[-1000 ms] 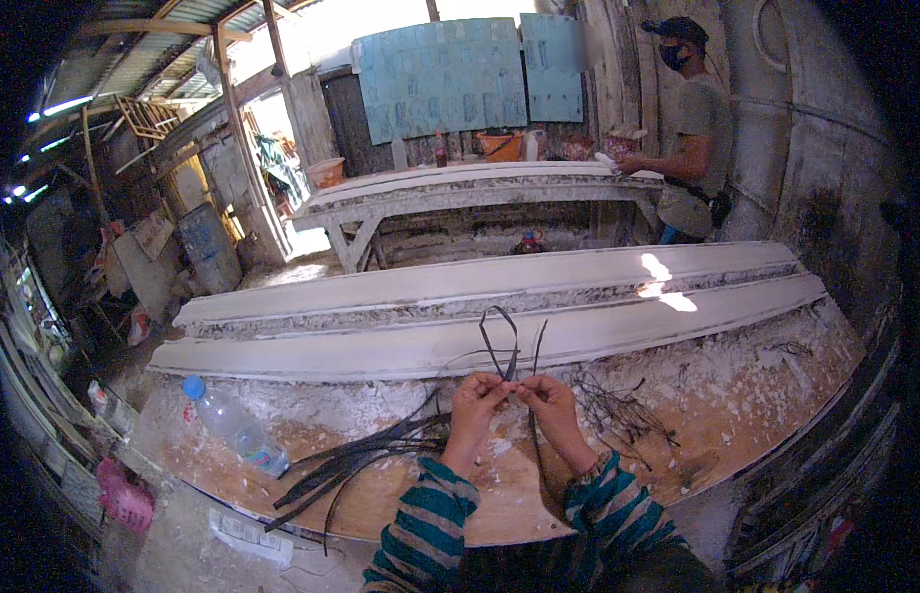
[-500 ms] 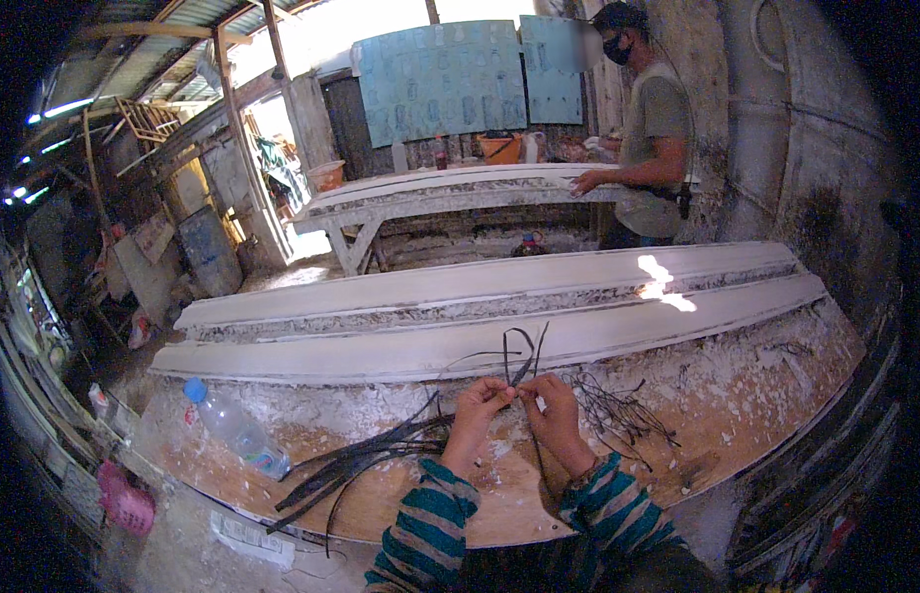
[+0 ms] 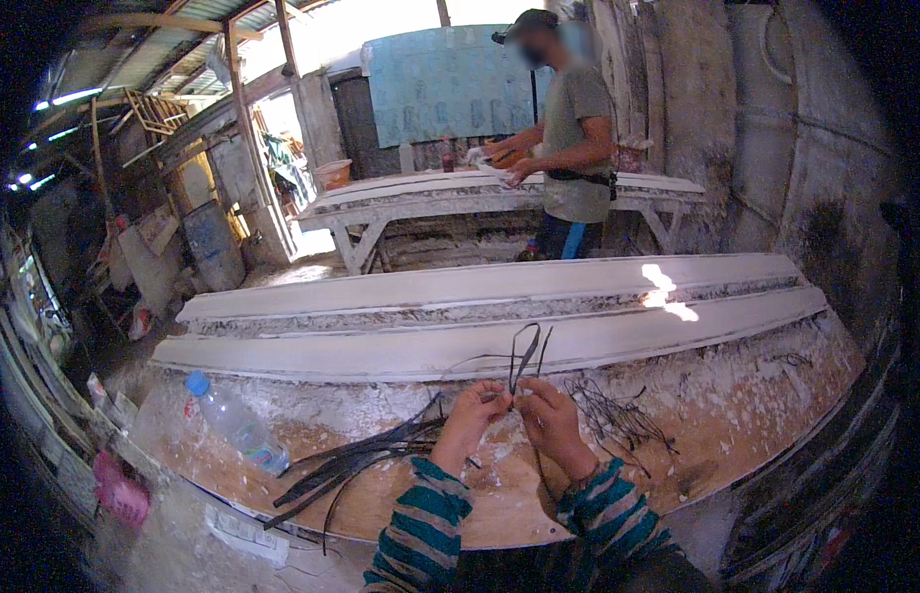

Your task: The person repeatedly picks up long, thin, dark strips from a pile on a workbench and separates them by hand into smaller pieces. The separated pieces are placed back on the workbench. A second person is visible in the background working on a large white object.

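Close together over the near side of the board, my left hand [image 3: 470, 420] and my right hand [image 3: 556, 423] pinch a thin black strip [image 3: 514, 376]. The strip forms a loop above my fingertips, with loose ends sticking up and one tail hanging below my right hand. Exactly how it is crossed or knotted between the fingers is hidden. A bundle of long flat black strips [image 3: 351, 460] lies beside and partly behind my left wrist. Right of my right hand is a tangle of short, thin black strips [image 3: 618, 415].
A clear plastic bottle with a blue cap [image 3: 232, 425] lies at the left on the worn wooden board [image 3: 420, 519]. Two long white mouldings [image 3: 420, 348] run across behind my hands. Beyond, a person [image 3: 578, 138] works at another bench [image 3: 420, 206]. A pink basket [image 3: 122, 489] sits at lower left.
The person at the far bench has moved left along it, hands now over its white piece. My hands stay nearly in place; the strip's loop has become narrower and more upright.
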A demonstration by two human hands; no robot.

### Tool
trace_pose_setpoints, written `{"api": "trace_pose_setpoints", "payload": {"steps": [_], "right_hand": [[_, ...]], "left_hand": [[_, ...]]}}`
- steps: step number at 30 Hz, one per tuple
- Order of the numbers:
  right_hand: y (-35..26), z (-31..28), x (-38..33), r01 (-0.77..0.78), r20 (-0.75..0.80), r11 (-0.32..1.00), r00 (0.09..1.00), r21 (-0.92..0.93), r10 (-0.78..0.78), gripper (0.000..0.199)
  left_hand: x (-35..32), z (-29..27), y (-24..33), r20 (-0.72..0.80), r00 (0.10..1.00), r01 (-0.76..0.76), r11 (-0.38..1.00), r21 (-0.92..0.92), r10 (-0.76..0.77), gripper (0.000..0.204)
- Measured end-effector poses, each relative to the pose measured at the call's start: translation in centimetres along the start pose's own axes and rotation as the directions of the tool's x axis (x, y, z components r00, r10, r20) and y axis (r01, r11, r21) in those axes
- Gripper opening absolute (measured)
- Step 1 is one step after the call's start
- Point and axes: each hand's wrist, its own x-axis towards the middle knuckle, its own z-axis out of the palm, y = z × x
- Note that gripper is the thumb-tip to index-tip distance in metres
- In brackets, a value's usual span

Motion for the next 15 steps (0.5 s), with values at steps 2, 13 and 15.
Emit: {"api": "trace_pose_setpoints", "payload": {"steps": [2, 13, 15], "right_hand": [[0.15, 0.16, -0.16, 0.03, 0.007, 1.0, 1.0, -0.005, -0.03, 0.021], [-0.38, -0.21, -0.15, -0.156, 0.232, 0.951, 0.968, 0.268, 0.093, 0.014], [-0.54, -0.26, -0.06, -0.166, 0.231, 0.947, 0.967, 0.273, 0.103, 0.013]], "left_hand": [[-0.08, -0.1, 0.01, -0.013, 0.999, 0.031, 0.999, -0.014, -0.031, 0.021], [-0.69, -0.24, 0.83, 0.055, 0.997, 0.055, 0.998, 0.037, -0.057, 0.01], [-0.76, -0.23, 0.95, 0.049, 0.998, 0.044, 0.998, 0.038, -0.046, 0.013]]}}
